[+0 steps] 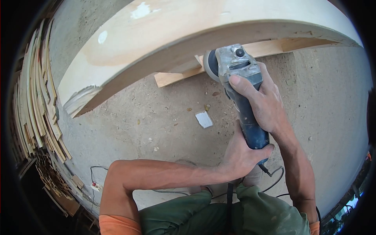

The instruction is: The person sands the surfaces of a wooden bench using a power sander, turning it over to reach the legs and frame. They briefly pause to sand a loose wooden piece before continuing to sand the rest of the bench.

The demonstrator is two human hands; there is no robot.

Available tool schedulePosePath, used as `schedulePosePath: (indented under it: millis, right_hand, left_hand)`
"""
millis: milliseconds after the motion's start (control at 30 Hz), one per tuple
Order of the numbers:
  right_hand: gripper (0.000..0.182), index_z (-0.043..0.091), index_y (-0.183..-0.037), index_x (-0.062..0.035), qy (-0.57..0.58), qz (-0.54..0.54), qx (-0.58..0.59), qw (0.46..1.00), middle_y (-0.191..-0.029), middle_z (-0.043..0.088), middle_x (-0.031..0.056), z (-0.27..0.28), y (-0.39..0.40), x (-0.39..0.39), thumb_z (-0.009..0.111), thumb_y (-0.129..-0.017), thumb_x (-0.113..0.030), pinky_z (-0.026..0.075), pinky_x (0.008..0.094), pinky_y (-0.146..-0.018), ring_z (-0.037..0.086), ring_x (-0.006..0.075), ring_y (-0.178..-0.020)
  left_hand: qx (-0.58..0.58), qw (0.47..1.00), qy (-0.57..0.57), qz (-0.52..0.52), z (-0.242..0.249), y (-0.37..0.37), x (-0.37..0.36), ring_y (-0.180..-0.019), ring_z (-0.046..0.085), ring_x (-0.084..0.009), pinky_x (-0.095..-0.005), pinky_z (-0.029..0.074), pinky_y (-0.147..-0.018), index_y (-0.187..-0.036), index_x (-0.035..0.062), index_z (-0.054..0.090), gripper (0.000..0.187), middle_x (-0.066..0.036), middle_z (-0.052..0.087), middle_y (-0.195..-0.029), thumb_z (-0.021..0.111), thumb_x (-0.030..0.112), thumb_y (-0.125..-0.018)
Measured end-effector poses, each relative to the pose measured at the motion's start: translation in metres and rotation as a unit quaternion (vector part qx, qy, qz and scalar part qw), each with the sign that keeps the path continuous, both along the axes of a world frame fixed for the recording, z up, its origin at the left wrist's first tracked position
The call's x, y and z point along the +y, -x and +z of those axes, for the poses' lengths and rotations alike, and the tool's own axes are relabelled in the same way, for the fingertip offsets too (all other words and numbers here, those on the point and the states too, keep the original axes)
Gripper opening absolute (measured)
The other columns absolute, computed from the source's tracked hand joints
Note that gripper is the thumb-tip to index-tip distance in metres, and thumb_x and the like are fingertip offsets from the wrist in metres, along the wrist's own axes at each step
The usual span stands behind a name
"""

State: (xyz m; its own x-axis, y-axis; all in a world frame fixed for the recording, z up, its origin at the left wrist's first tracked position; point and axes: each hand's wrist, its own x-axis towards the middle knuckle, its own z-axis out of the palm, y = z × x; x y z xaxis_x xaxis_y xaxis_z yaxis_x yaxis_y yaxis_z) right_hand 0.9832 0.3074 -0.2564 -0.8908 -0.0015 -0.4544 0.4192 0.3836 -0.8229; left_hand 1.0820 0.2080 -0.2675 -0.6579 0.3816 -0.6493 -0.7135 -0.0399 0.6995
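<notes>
Both my hands are on a dark blue angle grinder with a worn metal head. My left hand is wrapped round the rear of its body, near the cord. Higher up, my right hand grips the body just behind the head, its thumb lying across the top. The round disc faces left, close to the inner edge of a large curved wooden piece; whether they touch cannot be told. White filler patches mark that piece, and its left end looks rough.
A straight wooden board lies behind the disc, under the curve. Long wood strips are stacked at the far left. A small white scrap rests on the dusty floor. The black cord runs by my feet.
</notes>
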Motion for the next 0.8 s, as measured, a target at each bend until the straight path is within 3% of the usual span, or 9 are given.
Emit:
schedulePosePath:
  millis: [633,800]
  right_hand:
    - [0.098,0.053,-0.133,0.0103,-0.010,0.010,0.009,1.000,-0.104,0.069,0.0311,-0.002,0.007,-0.001,0.068,-0.082,-0.072,0.060,0.0444,-0.080,0.073,0.0372,-0.092]
    - [0.099,0.055,-0.131,0.0113,-0.037,0.019,0.036,0.999,-0.100,0.068,0.0297,-0.007,0.017,-0.003,0.067,-0.082,-0.074,0.060,0.0434,-0.075,0.073,0.0364,-0.090]
  left_hand:
    - [0.007,1.000,-0.002,0.005,-0.002,0.005,0.000,-0.121,0.051,-0.0256,-0.0417,0.044,-0.104,-0.146,-0.0052,0.025,0.090,-0.018,0.047,-0.129,0.081,0.023,-0.082]
    - [0.017,0.999,-0.005,0.031,-0.004,0.013,0.002,-0.112,0.053,-0.0225,-0.0398,0.046,-0.099,-0.143,-0.0049,0.029,0.087,-0.014,0.051,-0.120,0.082,0.024,-0.082]
